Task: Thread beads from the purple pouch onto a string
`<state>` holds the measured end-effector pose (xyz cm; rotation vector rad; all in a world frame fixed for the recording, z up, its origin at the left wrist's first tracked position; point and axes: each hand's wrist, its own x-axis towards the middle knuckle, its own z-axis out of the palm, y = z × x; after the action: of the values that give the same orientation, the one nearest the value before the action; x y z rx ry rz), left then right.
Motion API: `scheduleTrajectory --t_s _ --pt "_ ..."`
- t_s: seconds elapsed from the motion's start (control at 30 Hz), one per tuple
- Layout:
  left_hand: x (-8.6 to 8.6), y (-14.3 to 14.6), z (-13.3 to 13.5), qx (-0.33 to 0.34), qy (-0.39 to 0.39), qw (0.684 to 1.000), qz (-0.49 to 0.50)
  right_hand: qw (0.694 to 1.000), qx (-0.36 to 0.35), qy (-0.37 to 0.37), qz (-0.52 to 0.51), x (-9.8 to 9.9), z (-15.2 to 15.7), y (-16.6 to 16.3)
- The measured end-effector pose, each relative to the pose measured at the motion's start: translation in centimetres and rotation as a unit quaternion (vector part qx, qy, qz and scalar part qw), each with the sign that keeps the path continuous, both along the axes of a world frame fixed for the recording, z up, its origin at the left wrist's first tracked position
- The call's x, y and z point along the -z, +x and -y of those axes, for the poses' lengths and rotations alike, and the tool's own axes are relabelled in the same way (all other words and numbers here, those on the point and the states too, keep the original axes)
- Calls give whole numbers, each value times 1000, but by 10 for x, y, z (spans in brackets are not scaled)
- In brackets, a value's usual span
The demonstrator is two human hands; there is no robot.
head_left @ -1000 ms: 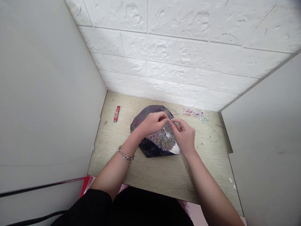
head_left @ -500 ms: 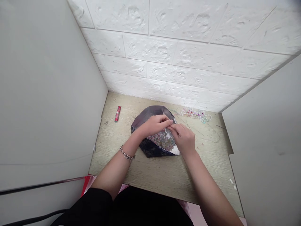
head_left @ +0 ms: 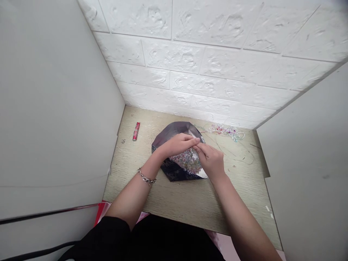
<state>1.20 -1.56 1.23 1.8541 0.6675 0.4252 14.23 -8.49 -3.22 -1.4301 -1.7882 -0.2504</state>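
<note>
My left hand (head_left: 178, 144) and my right hand (head_left: 210, 161) meet fingertip to fingertip above an open dark foil bag (head_left: 170, 170) filled with small pink and pale beads (head_left: 187, 161). Both hands pinch something tiny between thumb and fingers; it is too small to make out, possibly a bead on a thin thread. A chain bracelet (head_left: 146, 178) circles my left wrist. The bag lies on a pale wooden table (head_left: 187, 201).
A strung piece of clear and pink beads (head_left: 227, 131) lies at the back right near the white brick wall. A small red tube (head_left: 136, 131) lies at the back left. Thin thread (head_left: 246, 159) curls on the right. White panels close both sides.
My right hand has moved left and closed up against my left fingertips; the gap between the hands is gone. The bag and the other items have not moved.
</note>
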Motion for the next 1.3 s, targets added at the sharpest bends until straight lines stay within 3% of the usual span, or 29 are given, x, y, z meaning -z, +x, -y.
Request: scheduleTrajectory --t_s 0.2,0.3,0.37,0.43,0.6,0.67,0.77,1.0,1.3 --pt "-2 -1 1 -10 -49 998 -22 989 -4 -73 -128 -8 4 -5" --pt "-2 -1 1 -3 -74 997 -25 964 -8 -116 -239 -12 3 -6" --pt "-3 -1 1 3 -73 997 -35 931 -21 -150 -333 -11 0 -7" --pt "-2 -1 1 5 -61 997 -48 866 -51 -178 -464 -8 -3 -9" --pt "3 0 -1 2 -49 998 -24 620 -132 -211 -744 -4 -11 -10" --pt "4 0 -2 -12 -44 999 -11 557 -138 -213 -791 -5 -12 -9" --pt "5 1 -2 -46 -24 999 -5 502 -140 -207 -828 -9 -13 -7" --pt "5 6 4 -66 75 995 3 443 -168 -212 -855 -14 -11 -6" --pt "7 6 2 -77 174 981 -37 461 -190 -223 -837 -13 -10 -6"
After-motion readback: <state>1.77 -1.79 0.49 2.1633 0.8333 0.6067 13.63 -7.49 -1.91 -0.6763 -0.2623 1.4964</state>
